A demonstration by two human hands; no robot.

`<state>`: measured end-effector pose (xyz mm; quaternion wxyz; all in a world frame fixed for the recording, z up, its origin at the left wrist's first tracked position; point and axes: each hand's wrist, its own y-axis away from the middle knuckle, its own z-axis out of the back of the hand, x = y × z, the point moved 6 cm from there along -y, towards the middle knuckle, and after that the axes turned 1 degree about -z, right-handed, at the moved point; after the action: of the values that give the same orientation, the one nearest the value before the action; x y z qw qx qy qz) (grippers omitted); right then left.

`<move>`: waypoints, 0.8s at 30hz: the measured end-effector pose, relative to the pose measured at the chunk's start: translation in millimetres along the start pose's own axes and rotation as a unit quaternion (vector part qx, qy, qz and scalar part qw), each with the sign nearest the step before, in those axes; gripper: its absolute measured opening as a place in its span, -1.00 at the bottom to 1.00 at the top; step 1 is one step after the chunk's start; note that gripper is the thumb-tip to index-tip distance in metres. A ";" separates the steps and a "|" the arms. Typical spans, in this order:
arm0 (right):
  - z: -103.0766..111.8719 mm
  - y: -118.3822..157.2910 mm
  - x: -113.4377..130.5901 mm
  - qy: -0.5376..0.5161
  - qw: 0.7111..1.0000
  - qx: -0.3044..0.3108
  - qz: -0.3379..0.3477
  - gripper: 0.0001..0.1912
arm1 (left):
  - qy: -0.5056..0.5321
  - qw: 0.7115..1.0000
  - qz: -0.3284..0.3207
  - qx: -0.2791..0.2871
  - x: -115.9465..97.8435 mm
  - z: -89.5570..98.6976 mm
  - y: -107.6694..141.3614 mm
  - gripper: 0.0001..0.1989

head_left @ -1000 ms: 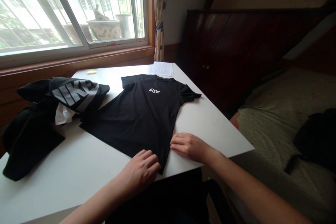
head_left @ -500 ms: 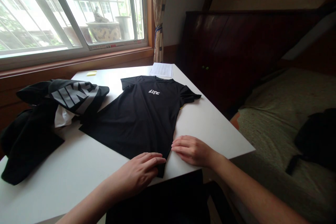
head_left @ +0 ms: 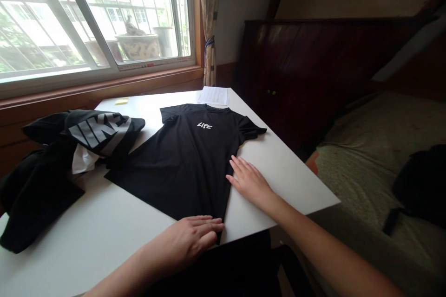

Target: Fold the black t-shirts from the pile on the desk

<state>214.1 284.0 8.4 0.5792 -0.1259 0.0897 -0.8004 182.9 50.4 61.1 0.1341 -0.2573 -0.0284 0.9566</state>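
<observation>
A black T-shirt (head_left: 184, 158) with a small white print on its chest lies spread on the white table (head_left: 292, 176), collar away from me. My left hand (head_left: 195, 236) rests flat over the shirt's near hem corner, its fingers stretched to the right and nothing held in them. Along the shirt's right side edge lies my right hand (head_left: 249, 181), palm down with its fingers spread, fingertips at the fabric's edge and the rest on the table.
A heap of dark clothing (head_left: 101, 132) with grey NIKE lettering lies at the left. Paper sheets (head_left: 213, 95) and a yellow sticky note (head_left: 121, 101) are at the far edge. A cloth-covered bed (head_left: 376, 148) stands to the right.
My right hand has slid up along the shirt's side and its fingers have spread. My left hand stays at the hem corner, its fingers a little straighter and lower in view.
</observation>
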 end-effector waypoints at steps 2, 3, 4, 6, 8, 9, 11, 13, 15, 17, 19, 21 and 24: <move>-3.0 0.0 -11.7 0.014 1.000 -0.014 -0.017 -0.43 | 0.015 1.000 -0.005 -0.005 1.0 3.2 1.7 -0.68; -2.8 -0.8 -17.7 0.013 0.999 -0.023 -0.021 -0.44 | 0.020 1.000 -0.011 -0.006 1.3 4.2 2.5 -0.69; -2.1 -2.4 -23.4 0.011 0.999 -0.031 -0.021 -0.46 | 0.024 1.000 -0.017 -0.006 1.5 4.8 3.3 -0.70; -0.3 -8.9 -33.9 -0.001 0.999 -0.040 -0.010 -0.51 | 0.034 0.999 -0.021 -0.005 2.4 5.7 4.4 -0.71; 1.2 -19.8 -46.6 -0.021 0.999 -0.044 -0.008 -0.58 | 0.049 0.999 -0.016 -0.003 3.6 6.6 4.8 -0.70; 1.8 -26.7 -54.9 -0.030 0.998 -0.046 -0.018 -0.61 | 0.056 0.998 -0.009 -0.005 4.4 7.2 4.8 -0.69; 2.0 -41.8 -75.6 -0.036 0.996 -0.048 -0.064 -0.63 | 0.064 0.998 0.003 -0.004 5.7 8.0 4.7 -0.68; -0.5 -56.4 -98.6 -0.024 0.991 -0.040 -0.122 -0.62 | 0.069 0.998 0.008 0.001 6.3 7.6 4.7 -0.68; -4.6 -68.6 -119.9 -0.013 0.985 -0.027 -0.169 -0.62 | 0.072 0.997 0.009 0.004 6.9 6.9 5.2 -0.69; -9.2 -78.2 -137.6 -0.010 0.980 -0.020 -0.200 -0.61 | 0.074 0.997 0.009 0.005 8.5 5.7 6.7 -0.70; -13.8 -85.4 -151.9 -0.012 0.974 -0.016 -0.224 -0.56 | 0.074 0.997 0.008 0.008 10.7 4.0 9.1 -0.71; -18.8 -91.3 -162.3 -0.012 0.971 -0.005 -0.239 -0.48 | 0.078 0.997 0.004 0.009 12.4 2.6 11.8 -0.72; -25.3 -98.7 -171.9 -0.005 0.969 0.014 -0.245 -0.42 | 0.096 0.995 -0.007 0.014 13.1 1.6 14.9 -0.69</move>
<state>168.1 478.1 -3.9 0.3679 -0.1398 0.0421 -0.9183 167.6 39.7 54.3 0.1469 -0.3457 -0.0036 0.9268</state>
